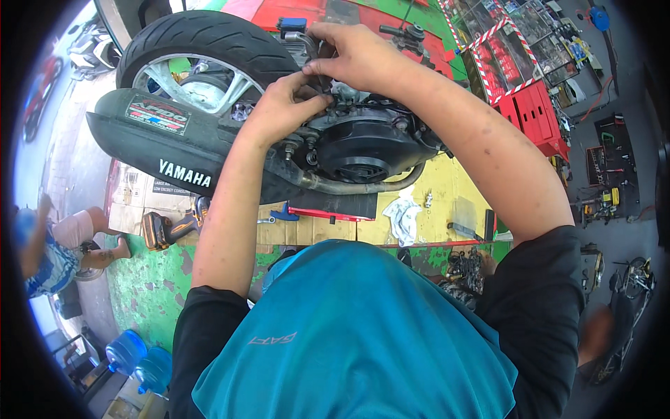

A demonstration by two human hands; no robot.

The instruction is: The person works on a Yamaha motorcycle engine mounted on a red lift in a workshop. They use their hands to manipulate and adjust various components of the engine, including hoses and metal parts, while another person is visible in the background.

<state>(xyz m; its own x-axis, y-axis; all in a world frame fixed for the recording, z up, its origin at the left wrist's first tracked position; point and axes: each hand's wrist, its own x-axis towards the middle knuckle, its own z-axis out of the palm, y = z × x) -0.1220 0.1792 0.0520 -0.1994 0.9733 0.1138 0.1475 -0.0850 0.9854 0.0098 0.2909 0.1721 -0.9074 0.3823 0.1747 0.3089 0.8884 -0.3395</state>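
Observation:
A scooter's engine unit lies on the work table, with its round black fan cover (363, 150) facing me. To the left are the rear wheel's black tyre (202, 31) and the dark exhaust muffler (167, 143). Over the top of the engine my two hands meet. My right hand (359, 59) has its fingers bent and closed beside a bent grey metal piece (309, 45); what they grip is too hidden to name. Just below it, my left hand (289, 108) is closed at the engine's upper side, thumb against the forefinger. Its fingertips are partly covered, and whatever they hold is unclear.
Along the table's near edge lie a cordless drill (171, 229), a blue-handled tool (283, 213) and a white rag (403, 220). A red tool cabinet (534, 119) and glass display cases stand at the right. Another person (59, 251) is at far left, near blue water bottles (150, 366).

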